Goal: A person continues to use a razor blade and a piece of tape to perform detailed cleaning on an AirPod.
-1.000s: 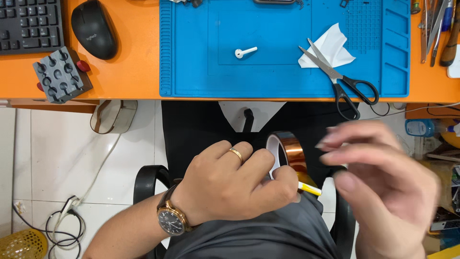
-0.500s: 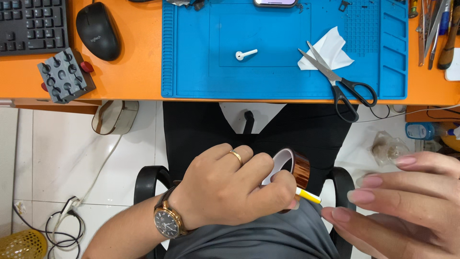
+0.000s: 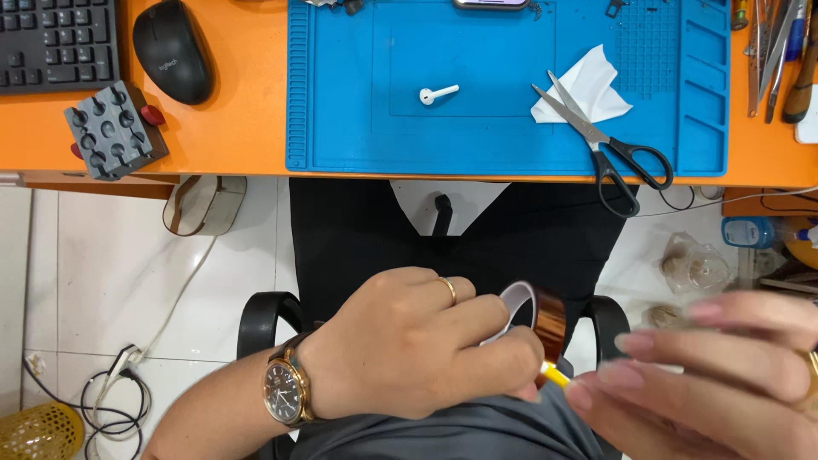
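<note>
While the left hand (image 3: 409, 349) grips a roll of amber tape (image 3: 537, 319) over the lap, below the orange tabletop (image 3: 230, 128), the right hand (image 3: 716, 383) hovers beside it, blurred, fingers loosely extended and holding nothing. A yellow-tipped tool (image 3: 554, 373) pokes out between them.

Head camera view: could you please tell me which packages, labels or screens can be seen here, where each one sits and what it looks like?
Bottle label: floor at right under the desk, on a small lying bottle; pale blue.
Mouse marking: orange desk, upper left, on the black mouse; small and grey.
Device: top edge of the blue mat; dark slab, possibly a screen, mostly cut off.
</note>
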